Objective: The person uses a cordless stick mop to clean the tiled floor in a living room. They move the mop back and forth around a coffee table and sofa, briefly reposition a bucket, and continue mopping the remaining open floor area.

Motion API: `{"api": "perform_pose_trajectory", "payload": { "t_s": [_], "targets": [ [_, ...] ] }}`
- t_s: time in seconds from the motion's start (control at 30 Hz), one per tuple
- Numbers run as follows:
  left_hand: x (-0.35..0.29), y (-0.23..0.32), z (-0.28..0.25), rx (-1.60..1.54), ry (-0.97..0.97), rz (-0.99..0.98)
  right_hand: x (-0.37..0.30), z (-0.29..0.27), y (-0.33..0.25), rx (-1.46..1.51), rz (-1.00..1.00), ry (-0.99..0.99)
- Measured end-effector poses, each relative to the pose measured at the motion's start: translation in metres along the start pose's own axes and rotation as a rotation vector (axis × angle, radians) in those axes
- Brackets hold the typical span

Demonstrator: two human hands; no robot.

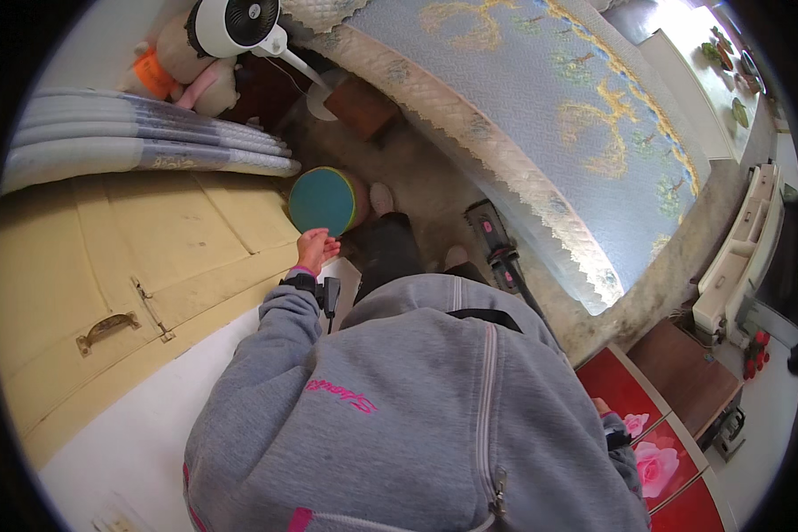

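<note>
My left hand (315, 252) is in front of my left side, by the edge of a cream wooden door panel (177, 230). Its fingers are loosely bent and a little apart, with nothing seen in them. Just beyond the fingertips stands a round stool (322, 202) with a teal top. Only a small part of my right hand (601, 406) shows at my right side, next to a red cabinet (606, 387) with pink roses; my jacket hides its fingers. A dark floor-cleaner head (490, 228) rests on the floor near my right foot, its handle passing behind my body.
A bed with a pale blue quilted cover (514, 97) fills the far right. Folded bedding (142, 133) lies on the cream furniture at left. Beyond are a white fan (239, 22), soft toys (213, 89) and a brown box (361, 106). A white sideboard (740, 248) stands at right.
</note>
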State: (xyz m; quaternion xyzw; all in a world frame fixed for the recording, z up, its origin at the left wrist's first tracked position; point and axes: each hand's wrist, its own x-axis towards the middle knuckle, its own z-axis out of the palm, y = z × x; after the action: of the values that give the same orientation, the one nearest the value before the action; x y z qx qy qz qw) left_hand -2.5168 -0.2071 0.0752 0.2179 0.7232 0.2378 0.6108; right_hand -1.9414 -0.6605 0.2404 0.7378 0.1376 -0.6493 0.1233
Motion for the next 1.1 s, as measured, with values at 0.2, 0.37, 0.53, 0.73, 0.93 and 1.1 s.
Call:
{"api": "perform_pose_trajectory", "payload": {
  "t_s": [0.2, 0.37, 0.53, 0.73, 0.93, 1.1],
  "targets": [
    [0.045, 0.036, 0.017, 0.045, -0.043, -0.029, -0.033, -0.011, -0.101, -0.172, 0.081, 0.042],
    [0.118, 0.046, 0.035, -0.026, -0.068, -0.081, -0.040, -0.007, -0.212, -0.254, 0.231, 0.031],
    [0.205, 0.068, 0.049, 0.017, -0.151, -0.131, -0.036, -0.007, -0.326, -0.242, 0.380, -0.011],
    [0.311, 0.091, 0.058, 0.119, -0.043, -0.123, -0.016, -0.016, -0.416, -0.273, 0.445, -0.089],
    [0.416, 0.092, 0.096, 0.087, 0.069, -0.099, 0.029, -0.042, -0.431, -0.250, 0.572, -0.166],
    [0.515, 0.073, 0.133, 0.052, 0.132, -0.103, 0.065, -0.071, -0.356, -0.246, 0.818, -0.239]
  ]
}}
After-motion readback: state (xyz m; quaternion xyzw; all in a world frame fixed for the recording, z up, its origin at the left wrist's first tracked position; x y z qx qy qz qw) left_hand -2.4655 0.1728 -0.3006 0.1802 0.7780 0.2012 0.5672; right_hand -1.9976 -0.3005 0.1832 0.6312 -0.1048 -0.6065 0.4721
